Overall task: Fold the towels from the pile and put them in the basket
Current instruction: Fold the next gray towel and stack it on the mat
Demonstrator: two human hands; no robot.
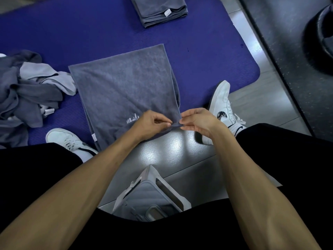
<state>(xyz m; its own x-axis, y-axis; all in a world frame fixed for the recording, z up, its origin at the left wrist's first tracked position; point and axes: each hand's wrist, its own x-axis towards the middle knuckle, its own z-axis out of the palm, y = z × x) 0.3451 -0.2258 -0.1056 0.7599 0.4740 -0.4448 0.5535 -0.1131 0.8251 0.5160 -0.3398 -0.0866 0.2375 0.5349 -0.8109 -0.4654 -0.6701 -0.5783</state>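
This looks like a gym or fitness room. A purple ribbed exercise mat (54, 29) lies on a floor of pale glossy tiles (158, 154), and beside the tiles runs a strip of dark speckled rubber flooring (288, 51) of the sort laid under weights. On that strip sits a round black object (319, 38) (possibly a weight plate, though it is cut off at the edge). Plain grey towels (25, 91) are heaped on the mat, and the person wears white trainers (221, 103).

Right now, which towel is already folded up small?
The folded towel at the mat's far end. The flat towel is mid-fold, and the pile is crumpled.
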